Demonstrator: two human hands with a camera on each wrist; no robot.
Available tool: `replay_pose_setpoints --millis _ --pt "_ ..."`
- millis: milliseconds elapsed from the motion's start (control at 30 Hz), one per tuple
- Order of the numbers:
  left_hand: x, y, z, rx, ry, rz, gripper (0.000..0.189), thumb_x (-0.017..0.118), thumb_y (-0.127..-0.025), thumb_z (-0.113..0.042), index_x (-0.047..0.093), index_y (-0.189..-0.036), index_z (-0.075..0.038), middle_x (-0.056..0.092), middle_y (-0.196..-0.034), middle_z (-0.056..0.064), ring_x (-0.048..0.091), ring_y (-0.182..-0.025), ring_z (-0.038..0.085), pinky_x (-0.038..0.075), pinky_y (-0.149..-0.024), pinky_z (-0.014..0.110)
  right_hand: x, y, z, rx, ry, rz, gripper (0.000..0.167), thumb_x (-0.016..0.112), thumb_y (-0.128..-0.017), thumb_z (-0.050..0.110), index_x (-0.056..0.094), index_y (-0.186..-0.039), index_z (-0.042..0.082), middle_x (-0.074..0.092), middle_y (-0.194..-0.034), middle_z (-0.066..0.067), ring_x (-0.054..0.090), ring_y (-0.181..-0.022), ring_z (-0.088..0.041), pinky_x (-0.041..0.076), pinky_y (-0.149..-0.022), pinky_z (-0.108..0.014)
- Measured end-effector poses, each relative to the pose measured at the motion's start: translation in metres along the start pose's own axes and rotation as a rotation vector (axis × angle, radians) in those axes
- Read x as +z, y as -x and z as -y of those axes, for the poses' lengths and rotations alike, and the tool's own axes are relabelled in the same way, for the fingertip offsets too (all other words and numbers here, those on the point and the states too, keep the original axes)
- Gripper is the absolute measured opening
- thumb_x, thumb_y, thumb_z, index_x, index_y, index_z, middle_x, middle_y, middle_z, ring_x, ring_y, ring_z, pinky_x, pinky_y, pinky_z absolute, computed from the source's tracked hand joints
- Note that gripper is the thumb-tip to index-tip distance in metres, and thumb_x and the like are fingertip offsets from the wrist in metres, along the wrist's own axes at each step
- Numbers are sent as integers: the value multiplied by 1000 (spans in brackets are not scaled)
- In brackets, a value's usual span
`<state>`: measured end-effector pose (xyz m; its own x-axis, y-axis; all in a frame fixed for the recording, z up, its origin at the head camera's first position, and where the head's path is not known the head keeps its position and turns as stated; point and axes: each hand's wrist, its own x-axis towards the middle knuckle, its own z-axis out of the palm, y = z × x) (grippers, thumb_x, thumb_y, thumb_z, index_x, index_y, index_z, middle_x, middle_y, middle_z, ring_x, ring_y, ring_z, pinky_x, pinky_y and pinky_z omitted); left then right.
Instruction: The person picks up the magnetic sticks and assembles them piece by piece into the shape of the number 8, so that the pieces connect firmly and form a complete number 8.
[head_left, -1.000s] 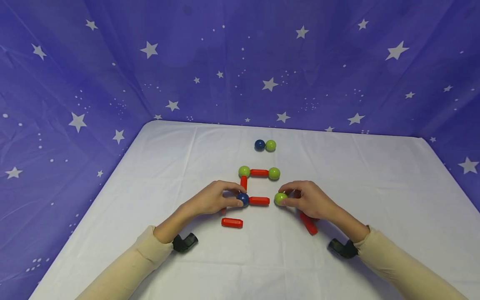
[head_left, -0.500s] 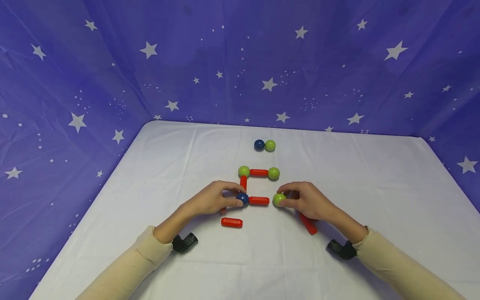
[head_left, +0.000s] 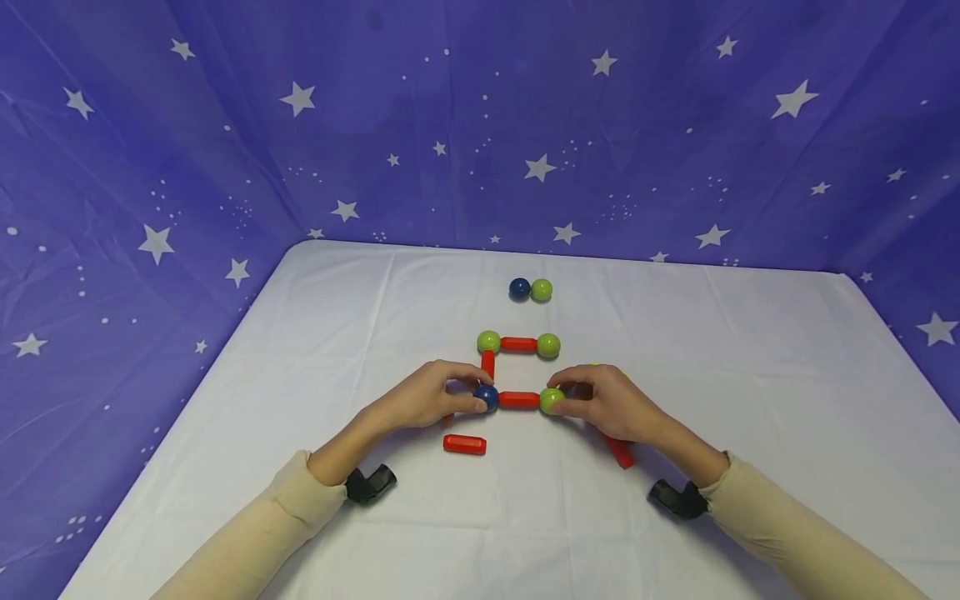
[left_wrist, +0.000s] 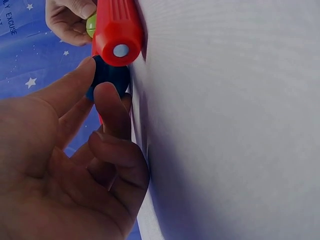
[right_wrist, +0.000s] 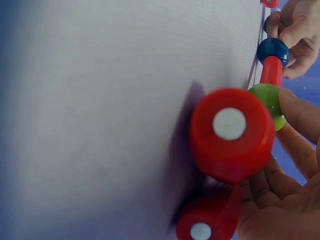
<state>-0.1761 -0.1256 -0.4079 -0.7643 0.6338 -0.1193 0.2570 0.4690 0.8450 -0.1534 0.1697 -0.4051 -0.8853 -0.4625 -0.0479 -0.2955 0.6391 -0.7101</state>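
Note:
My left hand (head_left: 431,398) pinches a dark blue ball (head_left: 488,398) between thumb and fingers. From this ball a red magnetic rod (head_left: 519,400) runs right to a green ball (head_left: 552,401), which my right hand (head_left: 606,402) pinches. The rod's right end meets the green ball, as the right wrist view shows too. Another red rod (head_left: 488,364) leads away from the blue ball to a green corner ball (head_left: 488,342). A far rod (head_left: 518,344) joins that corner to a second green ball (head_left: 548,345).
One loose red rod (head_left: 464,444) lies in front of the left hand. More red rods (head_left: 619,452) lie partly hidden under the right hand, their pale round ends showing in the right wrist view. A blue ball (head_left: 519,289) and a green ball (head_left: 542,290) sit together at the back.
My right hand has moved left with its green ball, closing the gap to the red rod's end. My left hand has stayed on the blue ball.

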Motion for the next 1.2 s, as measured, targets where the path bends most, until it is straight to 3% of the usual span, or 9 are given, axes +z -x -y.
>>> replay_pose_setpoints --millis 1200 --pt "0 -1 1 5 1 5 29 74 -91 -18 68 -119 -13 62 -108 6 56 -55 17 47 -54 27 -1 0 0 -23 3 -1 28 78 -86 20 73 -112 13 65 -91 7 56 -81 -16 48 -72 -32"
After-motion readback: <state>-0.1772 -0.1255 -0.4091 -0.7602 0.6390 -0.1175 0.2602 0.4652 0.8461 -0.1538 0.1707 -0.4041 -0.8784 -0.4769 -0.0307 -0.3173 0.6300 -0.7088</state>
